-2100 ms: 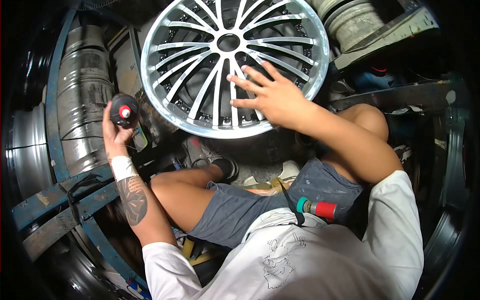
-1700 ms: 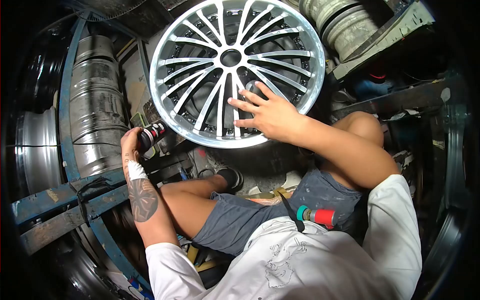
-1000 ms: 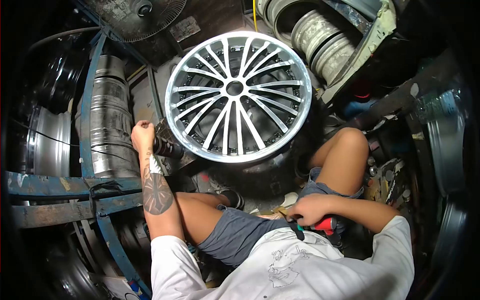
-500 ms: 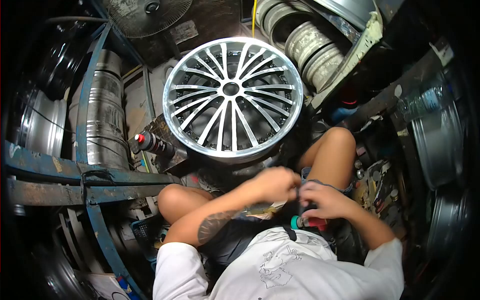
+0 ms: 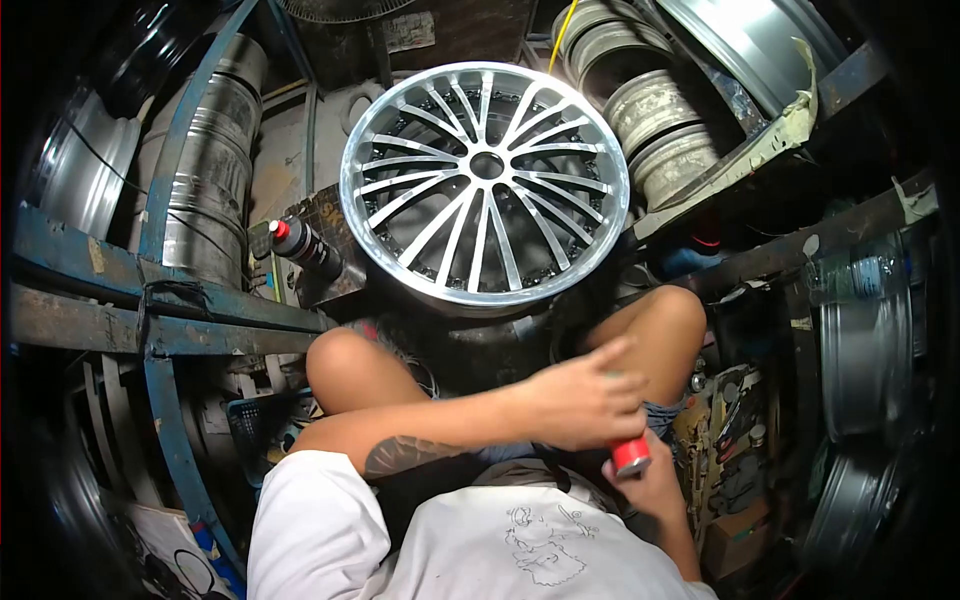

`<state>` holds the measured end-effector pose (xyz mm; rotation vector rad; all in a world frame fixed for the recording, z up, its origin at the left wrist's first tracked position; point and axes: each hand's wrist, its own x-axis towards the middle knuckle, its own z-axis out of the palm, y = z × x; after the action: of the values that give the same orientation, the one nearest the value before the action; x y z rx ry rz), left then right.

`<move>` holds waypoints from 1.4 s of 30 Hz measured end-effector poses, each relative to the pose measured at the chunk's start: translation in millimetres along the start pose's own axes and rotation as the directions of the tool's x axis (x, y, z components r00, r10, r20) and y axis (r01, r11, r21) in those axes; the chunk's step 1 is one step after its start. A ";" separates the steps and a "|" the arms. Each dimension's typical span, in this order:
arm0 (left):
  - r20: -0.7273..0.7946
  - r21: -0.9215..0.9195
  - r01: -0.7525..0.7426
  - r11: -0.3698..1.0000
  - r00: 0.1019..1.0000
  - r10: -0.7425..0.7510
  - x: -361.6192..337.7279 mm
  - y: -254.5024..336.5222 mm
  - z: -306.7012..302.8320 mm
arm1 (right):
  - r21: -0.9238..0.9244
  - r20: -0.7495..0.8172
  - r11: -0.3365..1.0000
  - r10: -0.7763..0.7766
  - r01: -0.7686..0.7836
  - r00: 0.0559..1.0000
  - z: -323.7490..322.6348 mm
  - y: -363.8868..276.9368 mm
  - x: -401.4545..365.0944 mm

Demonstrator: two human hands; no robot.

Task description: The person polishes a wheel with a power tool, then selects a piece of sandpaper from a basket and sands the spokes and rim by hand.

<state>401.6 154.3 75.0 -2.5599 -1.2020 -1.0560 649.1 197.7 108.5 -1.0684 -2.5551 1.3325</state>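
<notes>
My left hand [image 5: 590,402] reaches across my lap, its fingers blurred but partly stretched out. It passes over a red cylindrical tool [image 5: 630,455], whose round end points back toward my shirt. My right hand [image 5: 650,478] is closed around this tool from below and from the right. The tool's other end is hidden behind my left hand, and whether the left fingers touch it cannot be made out. In front of my knees lies a silver multi-spoke wheel rim [image 5: 487,290], face up, with dark gaps between its spokes.
A dark bottle with a red cap [image 5: 305,248] stands left of the rim. Blue metal framing [image 5: 80,258] and metal drums [image 5: 208,165] line the left side. Worn rims [image 5: 655,120] sit at the back right. More rims [image 5: 868,345] and assorted small tools [image 5: 725,430] occupy the right.
My left hand has moved right, over the tool, and its fingers have spread. The red tool has turned, so its teal end no longer shows. The camera view has shifted.
</notes>
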 end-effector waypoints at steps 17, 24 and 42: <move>0.428 -0.849 -0.348 -0.399 -0.008 -0.904 -26.8 -65.8 24.4 | 0.065 0.181 0.998 -0.011 -0.001 0.983 61.6 -72.3 257.7; 0.381 -0.864 -0.415 -0.287 -0.164 -0.910 -20.5 -85.1 17.3 | 0.209 0.294 0.960 0.120 -0.187 0.948 68.2 -82.2 279.5; 0.318 -0.871 -0.338 -0.357 0.168 -0.933 -23.8 -94.8 -16.2 | 0.665 0.004 0.745 -0.062 0.043 0.998 24.4 -89.5 268.5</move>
<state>314.4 197.3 55.5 0.0936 -1.2373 -4.0928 388.2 309.4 94.2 -0.8111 -1.8092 2.0147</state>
